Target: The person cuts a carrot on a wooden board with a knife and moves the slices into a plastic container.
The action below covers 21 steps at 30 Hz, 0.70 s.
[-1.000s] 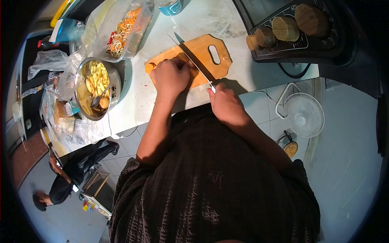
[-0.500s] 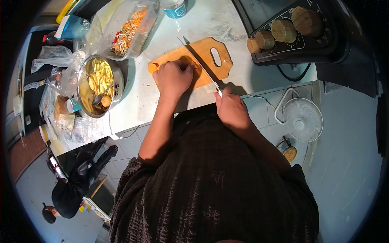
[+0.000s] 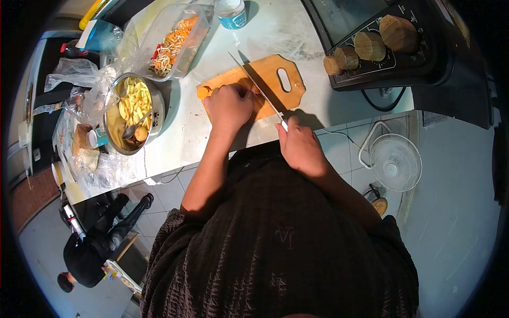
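Observation:
My left hand (image 3: 229, 107) curls over an orange piece of food (image 3: 203, 93) on the wooden cutting board (image 3: 293, 90); the piece's end shows left of the fingers. In my right hand (image 3: 302, 144) is the white handle of a knife (image 3: 257, 86). The blade slants up and left across the board, just right of my left hand. Left of the board stand a metal pot (image 3: 158, 114) with pale yellow strips and a spoon, and a clear plastic container (image 3: 197, 45) with shredded orange and white vegetables.
A blue and white tub (image 3: 232, 20) stands at the back. At the right is a black appliance (image 3: 339, 79) with wooden knobs. Plastic bags (image 3: 74, 71) lie at the left. A white fan (image 3: 395, 161) is on the floor at the right. Another person (image 3: 87, 257) is at the lower left.
The knife and my right hand have shifted slightly left relative to the board. The other person's legs have changed position. The view has moved a little.

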Tool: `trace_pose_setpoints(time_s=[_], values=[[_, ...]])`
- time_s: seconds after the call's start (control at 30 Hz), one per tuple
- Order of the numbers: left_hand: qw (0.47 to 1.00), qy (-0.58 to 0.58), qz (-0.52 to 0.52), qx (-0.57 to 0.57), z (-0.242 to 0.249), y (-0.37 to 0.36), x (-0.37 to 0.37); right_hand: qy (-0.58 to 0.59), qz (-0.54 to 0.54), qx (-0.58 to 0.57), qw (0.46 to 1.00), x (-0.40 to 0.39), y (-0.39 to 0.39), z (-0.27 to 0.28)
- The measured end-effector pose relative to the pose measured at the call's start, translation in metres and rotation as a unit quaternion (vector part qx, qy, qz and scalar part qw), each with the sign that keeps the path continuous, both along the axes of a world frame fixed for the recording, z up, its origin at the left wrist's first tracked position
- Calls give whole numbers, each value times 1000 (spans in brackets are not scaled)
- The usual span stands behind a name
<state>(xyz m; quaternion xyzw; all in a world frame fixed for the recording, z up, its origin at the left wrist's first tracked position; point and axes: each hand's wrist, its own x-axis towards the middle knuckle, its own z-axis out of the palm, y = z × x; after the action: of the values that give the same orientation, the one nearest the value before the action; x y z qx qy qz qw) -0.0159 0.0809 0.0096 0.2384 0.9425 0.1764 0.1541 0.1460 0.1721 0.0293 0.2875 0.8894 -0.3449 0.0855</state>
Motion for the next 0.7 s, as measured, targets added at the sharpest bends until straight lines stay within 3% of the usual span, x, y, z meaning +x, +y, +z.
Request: trace_pose_setpoints(time_s=[0.7], values=[[999, -22, 14, 37, -1, -1, 1, -43, -6, -7, 999, -7, -6, -3]])
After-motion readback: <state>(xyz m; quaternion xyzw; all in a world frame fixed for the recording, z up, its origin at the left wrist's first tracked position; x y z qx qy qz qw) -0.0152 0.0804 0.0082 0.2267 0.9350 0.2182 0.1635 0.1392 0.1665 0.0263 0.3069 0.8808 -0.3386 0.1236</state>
